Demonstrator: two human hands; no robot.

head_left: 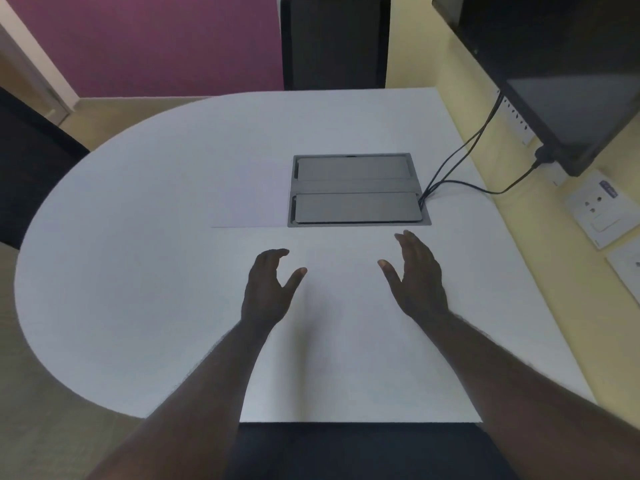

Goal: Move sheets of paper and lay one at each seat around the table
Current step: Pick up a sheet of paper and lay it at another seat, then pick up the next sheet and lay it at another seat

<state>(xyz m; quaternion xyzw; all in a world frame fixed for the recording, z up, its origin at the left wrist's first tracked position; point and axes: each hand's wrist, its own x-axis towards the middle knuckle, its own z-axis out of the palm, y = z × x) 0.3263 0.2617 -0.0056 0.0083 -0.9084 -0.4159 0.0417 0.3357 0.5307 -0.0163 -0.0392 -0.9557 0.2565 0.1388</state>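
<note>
A white sheet of paper [346, 341] lies flat on the white table [121, 254] right in front of me, its near edge hanging over the table's front. A second sheet [249, 202], faintly lilac, lies beyond it, left of the metal box. My left hand [268, 289] hovers over the near sheet with fingers loosely bent and thumb spread, holding nothing. My right hand [417, 275] hovers to the right with fingers straight, palm turned inward, also holding nothing.
A grey metal cable box [356, 190] is set into the table centre, with black cables [460, 157] running to a wall-mounted screen [571, 81] at right. Dark chairs stand at the far side [334, 43], at left [31, 161] and below me [363, 452]. Wall sockets [599, 209] sit at right.
</note>
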